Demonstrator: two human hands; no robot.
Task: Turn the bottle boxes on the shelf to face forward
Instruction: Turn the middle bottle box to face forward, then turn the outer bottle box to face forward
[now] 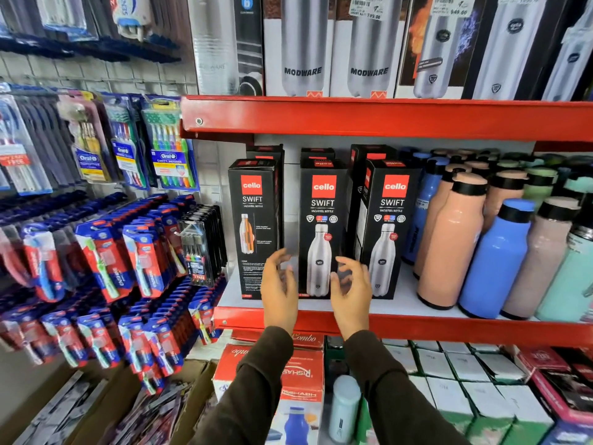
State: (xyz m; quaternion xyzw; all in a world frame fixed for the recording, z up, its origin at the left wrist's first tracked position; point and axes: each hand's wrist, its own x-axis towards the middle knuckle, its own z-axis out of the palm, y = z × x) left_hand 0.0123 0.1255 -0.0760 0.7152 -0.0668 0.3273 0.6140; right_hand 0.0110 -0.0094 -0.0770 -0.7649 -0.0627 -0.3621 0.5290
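Three tall black cardboard Cello Swift bottle boxes stand in a front row on a white shelf with a red metal front edge (417,327). The middle box (322,220) is the landmark: it shows its front panel with a steel bottle pictured, as does the right box (390,226) just beside it. The left box (253,220), set apart by a gap, shows a panel with a cutaway bottle and small print. More black boxes stand behind the row. A person's left hand (279,290) is raised at the lower left edge of the middle box, fingers spread and loosely curled, holding nothing. The right hand (351,290) is raised before that box's lower right corner, fingers likewise parted and empty. Peach, blue and mint bottles (455,239) crowd the shelf beyond the right box.
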